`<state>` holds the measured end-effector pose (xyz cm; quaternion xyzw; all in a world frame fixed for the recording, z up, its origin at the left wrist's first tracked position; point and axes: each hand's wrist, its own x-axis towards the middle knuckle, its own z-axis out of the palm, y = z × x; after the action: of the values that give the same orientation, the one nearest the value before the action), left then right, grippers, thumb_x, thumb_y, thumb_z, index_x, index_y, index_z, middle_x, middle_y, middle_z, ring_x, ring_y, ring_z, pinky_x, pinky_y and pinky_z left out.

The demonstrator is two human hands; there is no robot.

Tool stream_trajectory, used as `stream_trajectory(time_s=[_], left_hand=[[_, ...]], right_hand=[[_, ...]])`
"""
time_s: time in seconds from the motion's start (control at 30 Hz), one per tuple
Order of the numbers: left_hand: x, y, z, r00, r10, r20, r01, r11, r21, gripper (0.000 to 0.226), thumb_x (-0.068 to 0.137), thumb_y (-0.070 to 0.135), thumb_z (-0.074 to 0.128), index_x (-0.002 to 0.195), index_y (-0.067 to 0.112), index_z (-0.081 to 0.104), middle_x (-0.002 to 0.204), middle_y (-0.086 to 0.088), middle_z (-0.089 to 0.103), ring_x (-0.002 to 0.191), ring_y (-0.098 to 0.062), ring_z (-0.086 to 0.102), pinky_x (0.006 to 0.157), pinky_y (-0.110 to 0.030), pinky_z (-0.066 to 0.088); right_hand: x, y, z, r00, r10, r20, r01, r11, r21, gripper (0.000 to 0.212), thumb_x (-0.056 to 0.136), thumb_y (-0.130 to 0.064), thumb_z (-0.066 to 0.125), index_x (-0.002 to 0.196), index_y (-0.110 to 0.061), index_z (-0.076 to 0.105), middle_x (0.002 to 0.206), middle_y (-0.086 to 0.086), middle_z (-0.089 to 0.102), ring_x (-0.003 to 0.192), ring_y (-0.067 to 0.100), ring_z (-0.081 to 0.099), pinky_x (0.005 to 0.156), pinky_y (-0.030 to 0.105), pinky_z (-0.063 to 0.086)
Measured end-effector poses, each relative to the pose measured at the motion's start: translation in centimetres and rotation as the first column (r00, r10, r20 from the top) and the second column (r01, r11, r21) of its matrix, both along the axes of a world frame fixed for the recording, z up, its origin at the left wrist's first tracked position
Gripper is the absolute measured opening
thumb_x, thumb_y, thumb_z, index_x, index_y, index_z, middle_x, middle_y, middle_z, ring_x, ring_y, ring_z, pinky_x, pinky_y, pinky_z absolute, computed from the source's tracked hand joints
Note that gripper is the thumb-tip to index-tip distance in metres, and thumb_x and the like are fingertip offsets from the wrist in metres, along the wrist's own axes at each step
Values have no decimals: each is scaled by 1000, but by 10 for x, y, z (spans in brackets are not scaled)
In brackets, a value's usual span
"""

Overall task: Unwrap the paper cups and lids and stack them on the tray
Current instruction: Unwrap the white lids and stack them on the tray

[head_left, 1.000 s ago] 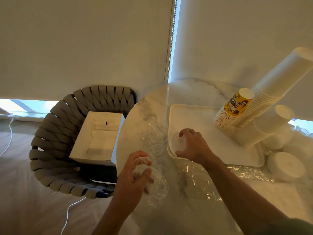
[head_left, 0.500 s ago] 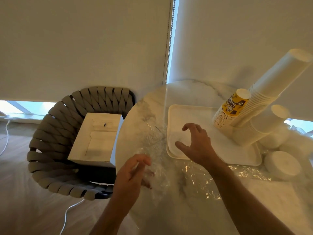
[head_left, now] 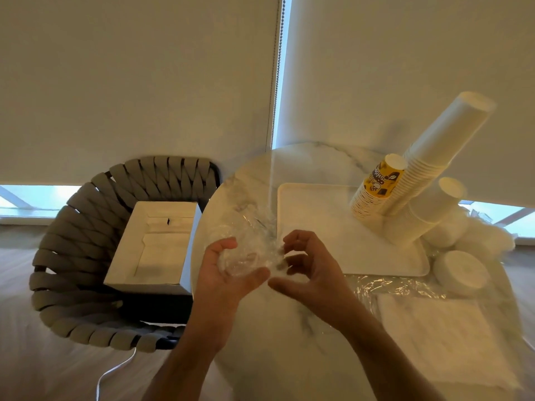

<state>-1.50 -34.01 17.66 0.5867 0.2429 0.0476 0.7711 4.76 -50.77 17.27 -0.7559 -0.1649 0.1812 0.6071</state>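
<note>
Crinkled clear plastic wrap (head_left: 249,250) sits bunched in the left hand (head_left: 228,273), fingers curled round it, likely for discarding; right hand (head_left: 309,267) fingers pinch its edge near the white rectangular tray (head_left: 324,227).

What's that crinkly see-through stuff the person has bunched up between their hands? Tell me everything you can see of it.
The clear plastic wrap looks like thin, glossy film, crumpled into a loose wad with shiny creases. It is held above the near edge of the marble table, just left of the white tray. The left hand cups it from below with thumb and fingers curled round it, while the right hand pinches its right side. A faint strand seems to rise from the wad. Nothing appears to be inside, though blur makes that uncertain.
</note>
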Motion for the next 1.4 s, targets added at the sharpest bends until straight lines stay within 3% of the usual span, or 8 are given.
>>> stream_trajectory(time_s=[0.2,0.37,0.5,0.7,1.03,1.2,1.33,1.4], left_hand=[[3,-4,-1,1000,-21,-13,22,996,82,26,84,7,74,104,15,59,116,5,63,97,-21,71,79,-49,60],[3,-12,8,999,27,32,-25,997,-69,9,98,7,53,103,11,58,102,1,70,95,-25,72,67,-40,61],[5,-23,16,997,75,28,-69,983,-172,15,103,15,45,108,12,59,111,-2,71,97,-25,72,61,-39,60],[10,-48,17,999,46,-21,-49,991,-123,21,107,21,37,105,14,57,114,-3,71,98,-24,71,62,-50,60],[24,-76,8,972,234,1,-234,969,79,20,106,21,43,99,23,62,109,8,66,116,-15,61,77,-35,57],[30,-102,23,997,54,46,-47,989,-140,37,90,56,51,89,24,70,110,6,71,125,-20,57,105,-44,40],[28,-124,27,980,-170,108,159,982,97,69,54,87,67,88,28,74,129,3,63,125,-17,56,108,-41,40],[32,-131,30,966,-210,153,195,975,107,77,50,80,77,99,21,69,125,13,63,116,-1,58,95,-20,44]], right_hand=[[5,-3,22,963,-207,172,213,977,-17,30,89,-8,74,106,-26,57,89,-8,73,85,14,70,79,25,58],[5,-26,23,998,-9,56,13,998,-68,54,76,-18,79,117,-36,48,117,-13,55,103,12,62,81,30,58],[-10,-42,12,971,170,168,-122,957,-263,81,66,-31,86,123,-53,33,135,-20,31,119,3,48,91,24,52],[-13,-50,11,911,-118,396,186,973,-138,24,89,-26,76,100,-42,62,100,-19,67,93,9,65,77,27,55],[15,-127,38,835,-487,256,489,870,59,21,85,-39,70,102,-29,61,68,-1,65,59,6,55,57,15,42],[20,-155,53,800,-539,262,513,842,165,20,88,-30,71,102,-30,57,74,-2,70,70,22,65,61,23,52],[24,-174,64,806,-545,229,502,836,223,18,94,-16,67,99,-20,51,71,0,69,61,18,67,58,26,53],[26,-184,67,798,-559,224,519,827,215,14,95,-17,66,97,-18,52,74,1,69,59,17,64,59,27,54]])
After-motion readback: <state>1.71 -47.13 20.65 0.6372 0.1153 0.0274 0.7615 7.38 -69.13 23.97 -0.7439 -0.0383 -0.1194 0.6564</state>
